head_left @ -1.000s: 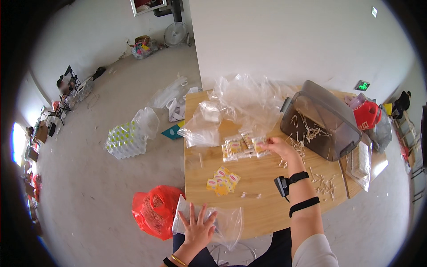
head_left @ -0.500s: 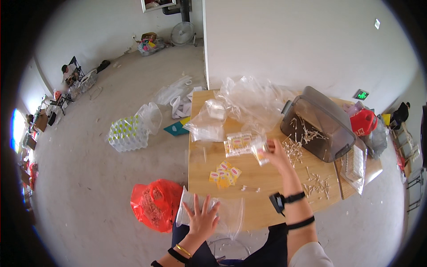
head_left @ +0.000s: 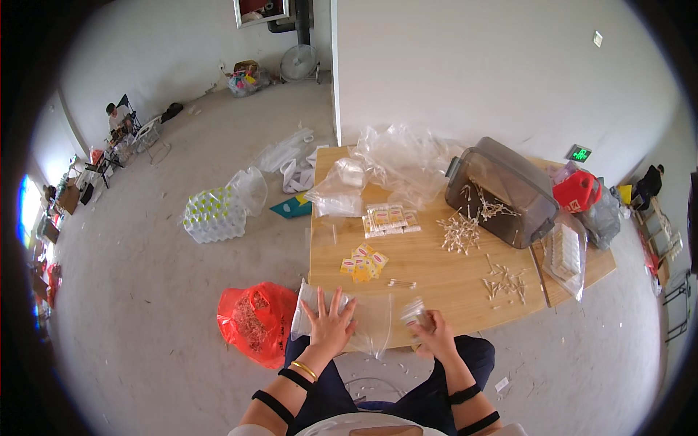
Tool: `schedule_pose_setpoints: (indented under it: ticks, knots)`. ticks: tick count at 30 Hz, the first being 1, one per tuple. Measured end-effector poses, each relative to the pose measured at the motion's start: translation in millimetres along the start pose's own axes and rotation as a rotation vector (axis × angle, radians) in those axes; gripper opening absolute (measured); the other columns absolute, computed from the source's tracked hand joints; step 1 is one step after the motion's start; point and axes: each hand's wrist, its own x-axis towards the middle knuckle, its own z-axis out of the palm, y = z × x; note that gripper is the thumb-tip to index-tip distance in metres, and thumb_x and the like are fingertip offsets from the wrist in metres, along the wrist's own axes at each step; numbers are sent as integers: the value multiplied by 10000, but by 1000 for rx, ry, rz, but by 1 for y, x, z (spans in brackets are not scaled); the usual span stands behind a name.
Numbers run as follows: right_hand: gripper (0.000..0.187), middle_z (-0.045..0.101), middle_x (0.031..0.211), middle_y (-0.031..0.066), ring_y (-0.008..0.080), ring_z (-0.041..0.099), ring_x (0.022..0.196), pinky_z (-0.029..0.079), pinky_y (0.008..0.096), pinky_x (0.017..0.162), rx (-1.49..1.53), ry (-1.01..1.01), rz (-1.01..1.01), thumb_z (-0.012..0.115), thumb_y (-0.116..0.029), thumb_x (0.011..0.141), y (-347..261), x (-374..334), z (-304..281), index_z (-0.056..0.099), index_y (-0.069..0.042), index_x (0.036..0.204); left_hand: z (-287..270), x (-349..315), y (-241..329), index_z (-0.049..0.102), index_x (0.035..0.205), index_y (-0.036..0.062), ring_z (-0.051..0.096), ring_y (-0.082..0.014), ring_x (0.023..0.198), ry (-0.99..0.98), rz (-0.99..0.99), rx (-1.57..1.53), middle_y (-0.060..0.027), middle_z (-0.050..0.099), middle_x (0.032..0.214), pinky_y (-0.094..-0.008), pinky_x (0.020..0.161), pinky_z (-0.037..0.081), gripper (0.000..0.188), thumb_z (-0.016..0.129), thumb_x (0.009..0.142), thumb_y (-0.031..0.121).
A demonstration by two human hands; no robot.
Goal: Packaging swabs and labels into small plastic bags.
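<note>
My left hand point(head_left: 331, 325) lies flat with fingers spread on a clear plastic bag point(head_left: 374, 320) at the table's front left edge. White contents show under the palm, too covered to make out. At the front edge, to the right of that bag, my right hand point(head_left: 438, 336) is closed on a small clear plastic packet point(head_left: 413, 313). Farther back sits a stack of similar packets point(head_left: 389, 218) with yellow-and-white labels. Several loose yellow-and-white cards point(head_left: 365, 263) are spread ahead of my left hand. A few cotton swabs point(head_left: 401, 283) lie between the cards and my right hand.
A grey translucent bin point(head_left: 509, 185) lies tipped on its side, cotton swabs point(head_left: 459, 234) spilling from it. More swabs point(head_left: 505, 282) are scattered at right. Clear plastic bags point(head_left: 407, 163) heap at the back. A red bag point(head_left: 254, 323) stands on the floor at left.
My right hand has come back from the packet stack to the table's front edge, carrying a small packet. My left hand stays spread on the clear bag.
</note>
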Motion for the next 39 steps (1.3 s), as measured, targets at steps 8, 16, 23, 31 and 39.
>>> schedule_pose_setpoints:
  ticks: [8, 16, 23, 31, 39]
  knots:
    - [533, 721, 976, 173, 303, 704, 873, 542, 396, 791, -221, -242, -92, 790, -382, 771, -7, 10, 62, 652, -15, 1132, 4, -2, -2, 376, 1518, 281, 106, -535, 1468, 0, 0, 6, -132, 174, 1632, -839, 1036, 61, 671, 597, 919, 487]
    - [399, 721, 1028, 134, 270, 696, 939, 547, 393, 776, 80, -515, 113, 756, -268, 823, 0, 58, 112, 671, -20, 1124, 7, 5, 5, 208, 1587, 168, 65, -507, 1490, -36, -27, 37, -143, 182, 1643, -823, 1048, 47, 812, 440, 959, 627]
    - [524, 627, 1243, 69, 211, 624, 1130, 524, 353, 961, 866, -958, 293, 713, -112, 907, 15, 83, 115, 515, -31, 1385, 5, 4, 3, 233, 1585, 197, 67, -484, 1498, 5, -23, -30, -110, 209, 1642, -822, 1051, 41, 812, 407, 948, 671]
    - [425, 582, 1281, 163, 257, 626, 1127, 538, 382, 976, 726, -576, 22, 653, -130, 952, 12, 63, 130, 505, -3, 1330, 3, 4, 3, 205, 1590, 196, 47, -492, 1496, -30, -9, -27, -105, 178, 1651, -829, 1041, 19, 861, 438, 925, 690]
    - [350, 685, 1040, 129, 265, 677, 1005, 553, 366, 866, 850, -418, -129, 688, -213, 911, -12, 49, 127, 620, 9, 1172, 1, 4, -1, 206, 1588, 179, 58, -497, 1494, -28, -25, -71, -108, 190, 1645, -822, 1049, 30, 876, 455, 919, 687]
